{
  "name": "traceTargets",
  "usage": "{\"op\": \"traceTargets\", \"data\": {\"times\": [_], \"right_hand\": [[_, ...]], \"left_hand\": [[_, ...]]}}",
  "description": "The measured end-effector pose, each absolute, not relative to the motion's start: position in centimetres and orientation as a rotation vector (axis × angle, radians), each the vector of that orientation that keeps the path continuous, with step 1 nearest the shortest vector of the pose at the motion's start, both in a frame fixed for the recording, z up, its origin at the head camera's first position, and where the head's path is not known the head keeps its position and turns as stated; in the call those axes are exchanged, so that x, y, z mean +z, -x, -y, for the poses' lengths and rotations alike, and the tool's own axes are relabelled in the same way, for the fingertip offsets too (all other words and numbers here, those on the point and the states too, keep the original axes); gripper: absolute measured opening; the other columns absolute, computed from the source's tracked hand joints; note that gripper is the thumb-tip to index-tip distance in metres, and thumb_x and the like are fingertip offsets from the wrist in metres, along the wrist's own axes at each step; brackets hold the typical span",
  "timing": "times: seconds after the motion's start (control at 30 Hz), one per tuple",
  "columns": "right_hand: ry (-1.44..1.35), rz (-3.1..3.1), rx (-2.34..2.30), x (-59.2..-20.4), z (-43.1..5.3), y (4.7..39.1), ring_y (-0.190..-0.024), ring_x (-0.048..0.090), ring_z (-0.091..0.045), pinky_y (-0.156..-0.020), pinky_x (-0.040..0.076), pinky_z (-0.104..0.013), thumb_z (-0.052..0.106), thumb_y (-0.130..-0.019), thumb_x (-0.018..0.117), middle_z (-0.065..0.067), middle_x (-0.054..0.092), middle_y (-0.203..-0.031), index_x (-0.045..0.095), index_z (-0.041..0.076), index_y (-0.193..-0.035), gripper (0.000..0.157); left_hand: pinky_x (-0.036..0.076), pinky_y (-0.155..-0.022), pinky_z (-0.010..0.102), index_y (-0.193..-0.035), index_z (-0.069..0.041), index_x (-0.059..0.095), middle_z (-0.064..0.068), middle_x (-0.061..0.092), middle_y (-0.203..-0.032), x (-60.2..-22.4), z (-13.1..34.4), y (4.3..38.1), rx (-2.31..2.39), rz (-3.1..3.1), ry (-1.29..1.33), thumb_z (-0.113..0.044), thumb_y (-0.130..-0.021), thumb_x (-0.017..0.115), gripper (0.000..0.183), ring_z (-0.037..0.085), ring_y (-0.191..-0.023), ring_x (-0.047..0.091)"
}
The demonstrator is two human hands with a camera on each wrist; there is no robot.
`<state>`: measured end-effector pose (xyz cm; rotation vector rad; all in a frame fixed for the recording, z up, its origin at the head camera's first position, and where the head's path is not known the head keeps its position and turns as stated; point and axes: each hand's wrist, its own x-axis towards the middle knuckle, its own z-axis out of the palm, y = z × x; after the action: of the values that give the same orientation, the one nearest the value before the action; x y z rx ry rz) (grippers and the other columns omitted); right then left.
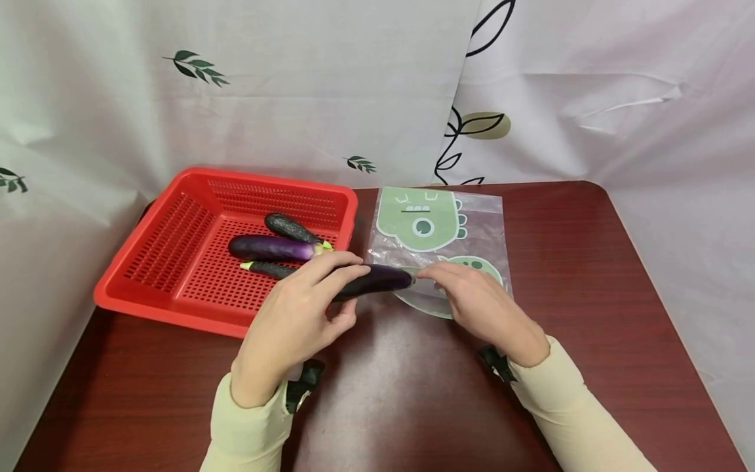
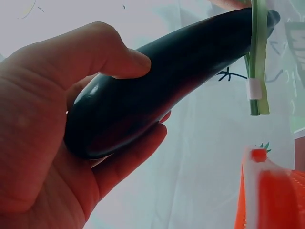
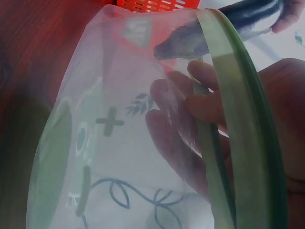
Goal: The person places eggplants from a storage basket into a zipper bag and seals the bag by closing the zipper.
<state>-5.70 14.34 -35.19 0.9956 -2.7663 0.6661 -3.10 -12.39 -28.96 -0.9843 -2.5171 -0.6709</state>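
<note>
My left hand (image 1: 301, 308) grips a dark purple eggplant (image 1: 377, 280) around its thick end, thumb on one side and fingers on the other. The narrow end points right and reaches past the green zip strip (image 2: 257, 57) into the mouth of a clear plastic zip bag (image 1: 436, 242) with green cartoon prints. At that mouth my right hand (image 1: 483, 305) holds the bag's edge with bent fingers. In the right wrist view some fingertips (image 3: 171, 138) show through the film, close to the eggplant's tip (image 3: 178, 45).
On the left stands a red perforated basket (image 1: 177, 321). Inside lie another purple eggplant (image 1: 271, 248) and two dark, rough, long vegetables (image 1: 289, 226) with light green ends. The dark red wooden table (image 1: 590, 275) meets a white printed curtain (image 1: 324, 85) behind.
</note>
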Motion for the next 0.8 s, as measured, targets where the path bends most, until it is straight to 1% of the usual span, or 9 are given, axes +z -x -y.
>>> {"op": "traceTargets", "data": {"times": [0.2, 0.43, 0.8], "right_hand": [[-1.003, 2.755, 0.672, -35.1, -14.3, 5.7, -0.102, 0.059, -0.012, -0.082, 0.048, -0.034, -0.007, -0.084, 0.052, 0.003, 0.064, -0.109, 0.063, 0.016, -0.115, 0.040], [-0.999, 2.753, 0.673, -35.1, -14.3, 5.7, -0.103, 0.059, -0.012, -0.083, 0.048, -0.034, -0.007, -0.085, 0.051, 0.002, 0.064, -0.110, 0.063, 0.016, -0.115, 0.040], [-0.991, 2.736, 0.681, -35.2, -14.3, 5.8, -0.102, 0.060, -0.012, -0.083, 0.048, -0.034, -0.008, -0.083, 0.050, 0.002, 0.064, -0.109, 0.063, 0.015, -0.115, 0.042]], "left_hand": [[0.046, -0.083, 0.030, -0.111, -0.010, 0.064, 0.001, 0.057, -0.117, -29.2, 12.1, 3.2, -0.668, 2.513, 0.994, -0.012, -0.075, 0.063, 0.035, 0.015, -0.104, 0.056], [0.045, -0.089, 0.032, -0.112, -0.009, 0.063, 0.001, 0.057, -0.119, -29.5, 11.7, 3.2, -0.657, 2.528, 1.010, -0.013, -0.077, 0.066, 0.036, 0.017, -0.108, 0.054], [0.044, -0.091, 0.032, -0.112, -0.008, 0.061, 0.002, 0.057, -0.121, -29.7, 11.3, 3.3, -0.680, 2.532, 1.023, -0.013, -0.078, 0.066, 0.035, 0.018, -0.108, 0.055]]}}
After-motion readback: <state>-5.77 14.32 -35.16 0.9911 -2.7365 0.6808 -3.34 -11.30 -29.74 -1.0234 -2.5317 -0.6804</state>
